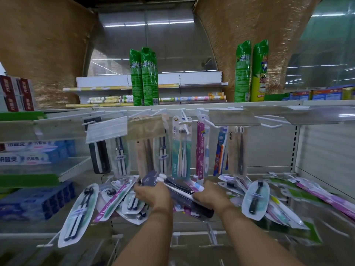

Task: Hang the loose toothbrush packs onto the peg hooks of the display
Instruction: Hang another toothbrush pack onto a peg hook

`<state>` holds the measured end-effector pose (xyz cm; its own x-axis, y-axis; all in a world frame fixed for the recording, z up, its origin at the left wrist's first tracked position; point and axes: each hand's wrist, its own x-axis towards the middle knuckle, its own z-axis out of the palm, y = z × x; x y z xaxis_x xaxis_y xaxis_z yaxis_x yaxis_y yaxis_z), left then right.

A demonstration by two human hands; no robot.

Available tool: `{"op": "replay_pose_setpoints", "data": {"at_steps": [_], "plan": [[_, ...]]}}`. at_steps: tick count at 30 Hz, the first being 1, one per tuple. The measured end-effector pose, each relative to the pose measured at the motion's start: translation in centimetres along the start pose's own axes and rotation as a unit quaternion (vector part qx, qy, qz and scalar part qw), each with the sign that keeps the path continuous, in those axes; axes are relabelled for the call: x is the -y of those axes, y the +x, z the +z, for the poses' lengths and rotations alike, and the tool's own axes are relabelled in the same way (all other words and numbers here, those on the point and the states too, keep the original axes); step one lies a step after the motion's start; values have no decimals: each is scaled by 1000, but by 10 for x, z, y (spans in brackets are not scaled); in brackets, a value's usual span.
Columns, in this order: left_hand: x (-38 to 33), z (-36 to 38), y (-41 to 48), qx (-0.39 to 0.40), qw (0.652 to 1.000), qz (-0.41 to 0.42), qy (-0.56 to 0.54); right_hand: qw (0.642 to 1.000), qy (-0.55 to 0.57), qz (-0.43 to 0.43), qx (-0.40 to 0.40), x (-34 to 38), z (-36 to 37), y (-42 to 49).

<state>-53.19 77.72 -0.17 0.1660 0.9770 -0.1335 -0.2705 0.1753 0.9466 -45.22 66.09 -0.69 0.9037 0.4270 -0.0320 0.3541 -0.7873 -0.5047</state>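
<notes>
Light's flat, cool and a bit dim, coming from overhead. You can see it as white light streaks (148,24) up top. The clear price strips (106,129) catch a milky glare. The hanging toothbrush packs (181,148) in the middle look fairly sharp, but the toothpaste boxes (28,156) on the left and the loose toothbrush packs (326,196) on the right smear out. The brown woven pillars (48,45) bend inward, fisheye-style. Hardly any shadows.

Loose toothbrush packs (123,196): clear blisters on card backs, heaped flat and crisscross on lower shelf, spread from left to far right.
Dark pack (178,189): tilted, white brush heads up-left, gripped above heap by left hand (151,192) and right hand (209,194).
Hung packs (181,148): upright row, side by side, on peg hooks (185,122).
Hooks: white wire, jutting forward from top rail.
</notes>
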Motion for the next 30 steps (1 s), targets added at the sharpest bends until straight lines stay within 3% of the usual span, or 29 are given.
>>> {"op": "replay_pose_setpoints", "data": {"at_steps": [6,10,13,19,24,27,30], "plan": [[20,-14,6,84,990,-111,-23,993,115,22,23,2,-8,-12],[18,-10,-10,200,970,-138,-20,971,231,42,51,8,-4,-17],[13,-9,-27,200,971,-129,-4,967,239,41,72,10,4,-22],[8,-27,-24,127,987,-94,34,977,207,38,23,-3,4,-28],[0,-40,-39,160,983,-76,57,975,210,75,14,-7,-6,-42],[-1,-34,-50,201,973,-92,60,951,292,96,9,-7,-8,-46],[-5,-28,-66,226,969,-80,55,893,433,119,22,-7,-6,-49]]}}
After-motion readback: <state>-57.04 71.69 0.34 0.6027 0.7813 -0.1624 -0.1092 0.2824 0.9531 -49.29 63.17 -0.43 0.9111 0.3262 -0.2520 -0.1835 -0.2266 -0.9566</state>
